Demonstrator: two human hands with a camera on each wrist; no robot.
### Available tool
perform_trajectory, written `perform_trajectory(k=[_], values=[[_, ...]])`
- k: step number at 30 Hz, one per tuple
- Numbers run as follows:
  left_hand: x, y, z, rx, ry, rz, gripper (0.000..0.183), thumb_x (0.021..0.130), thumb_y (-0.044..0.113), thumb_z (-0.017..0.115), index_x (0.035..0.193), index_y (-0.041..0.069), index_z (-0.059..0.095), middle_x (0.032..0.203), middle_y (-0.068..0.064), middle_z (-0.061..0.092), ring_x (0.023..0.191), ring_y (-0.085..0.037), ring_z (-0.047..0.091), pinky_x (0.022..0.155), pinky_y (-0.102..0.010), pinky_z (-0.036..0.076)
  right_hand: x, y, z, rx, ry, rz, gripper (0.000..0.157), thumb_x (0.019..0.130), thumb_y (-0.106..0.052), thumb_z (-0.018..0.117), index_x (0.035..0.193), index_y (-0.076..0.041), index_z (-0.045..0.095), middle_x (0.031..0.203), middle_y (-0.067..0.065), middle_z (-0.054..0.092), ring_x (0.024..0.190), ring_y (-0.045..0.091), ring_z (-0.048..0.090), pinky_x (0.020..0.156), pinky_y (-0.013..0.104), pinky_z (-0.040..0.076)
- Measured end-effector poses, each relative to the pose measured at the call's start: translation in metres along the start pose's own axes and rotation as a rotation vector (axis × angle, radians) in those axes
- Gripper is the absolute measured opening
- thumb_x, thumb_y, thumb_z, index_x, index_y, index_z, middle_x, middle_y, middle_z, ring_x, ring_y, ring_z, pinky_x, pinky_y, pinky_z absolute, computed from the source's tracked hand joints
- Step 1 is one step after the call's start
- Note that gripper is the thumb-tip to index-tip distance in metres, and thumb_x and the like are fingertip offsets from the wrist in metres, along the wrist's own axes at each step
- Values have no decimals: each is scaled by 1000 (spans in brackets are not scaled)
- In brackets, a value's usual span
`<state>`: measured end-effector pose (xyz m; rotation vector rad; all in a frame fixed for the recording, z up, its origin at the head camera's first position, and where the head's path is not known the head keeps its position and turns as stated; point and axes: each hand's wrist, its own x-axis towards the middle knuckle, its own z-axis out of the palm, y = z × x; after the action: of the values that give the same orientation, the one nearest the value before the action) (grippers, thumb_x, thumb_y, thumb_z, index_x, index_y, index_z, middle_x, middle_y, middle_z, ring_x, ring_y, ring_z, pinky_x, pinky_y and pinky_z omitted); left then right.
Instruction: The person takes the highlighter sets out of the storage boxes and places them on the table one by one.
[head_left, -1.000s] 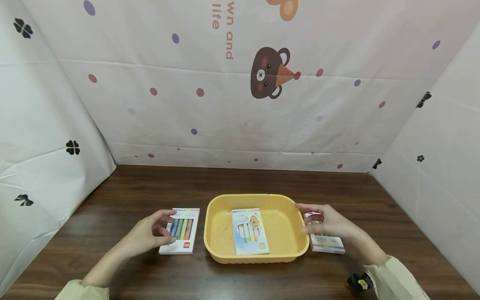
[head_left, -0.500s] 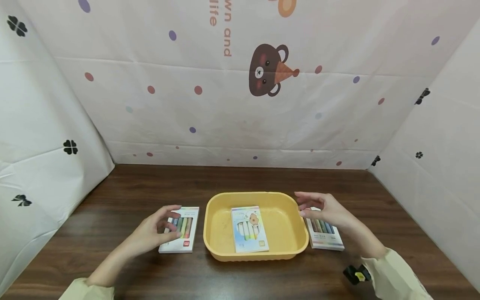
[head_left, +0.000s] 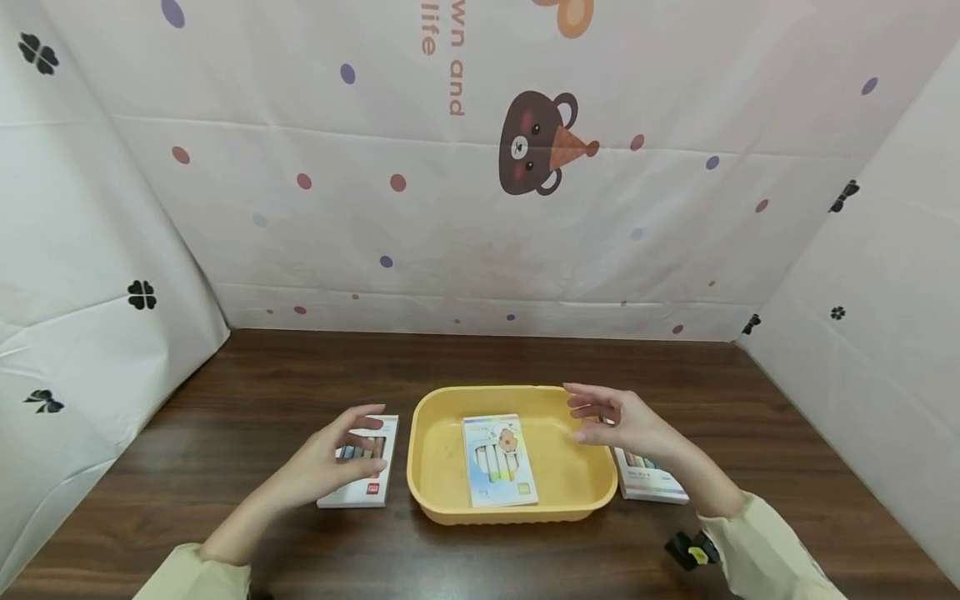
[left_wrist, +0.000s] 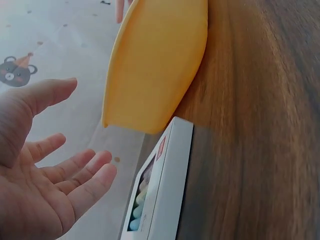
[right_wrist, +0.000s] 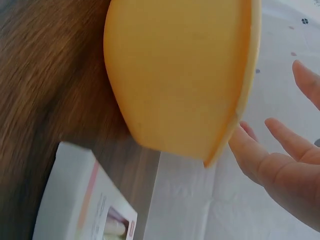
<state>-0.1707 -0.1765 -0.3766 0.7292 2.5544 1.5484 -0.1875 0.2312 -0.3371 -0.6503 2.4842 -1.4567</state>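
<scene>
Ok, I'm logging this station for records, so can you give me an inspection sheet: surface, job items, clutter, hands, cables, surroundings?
Surface: dark wood-grain table.
Job items: yellow tray holding a blue-and-white box, lying flat; left box and right box, both white, lie on the table either side, coloured sticks showing through their windows.
Clutter: nothing seen; the black device by the right sleeve looks worn, not loose.
Hands: left hand above the left box, right hand over the tray's right side; neither holds anything.
Cables: nothing seen.
Surroundings: printed white sheeting behind and on both sides.
</scene>
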Motion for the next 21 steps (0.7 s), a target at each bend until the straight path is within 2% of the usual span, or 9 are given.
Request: perform_trajectory(k=[7,12,21], values=[[6,2,9,-30,-17,29,65,78,20,72,133,10,39,122,-25,48,99,-38,54,74,-26,51,7,-3,12,60,-82,9,72,78,-14,72,134,9,35,125,33,43,111,41,48,91,35,44],[8,3,14,-28,-33,50,64,80,19,71,133,7,37,124,-28,46,100,-38,54,77,-34,51,11,-2,18,66,-152,20,71,79,-12,71,135,9,33,128,33,42,112,41,47,93,41,42],[13,5,20,-18,-67,-14,70,79,24,72,136,8,35,129,-24,42,107,-37,53,80,-33,50,16,1,29,65,-235,37,72,78,-13,72,134,10,34,127,32,42,111,41,48,90,45,44]])
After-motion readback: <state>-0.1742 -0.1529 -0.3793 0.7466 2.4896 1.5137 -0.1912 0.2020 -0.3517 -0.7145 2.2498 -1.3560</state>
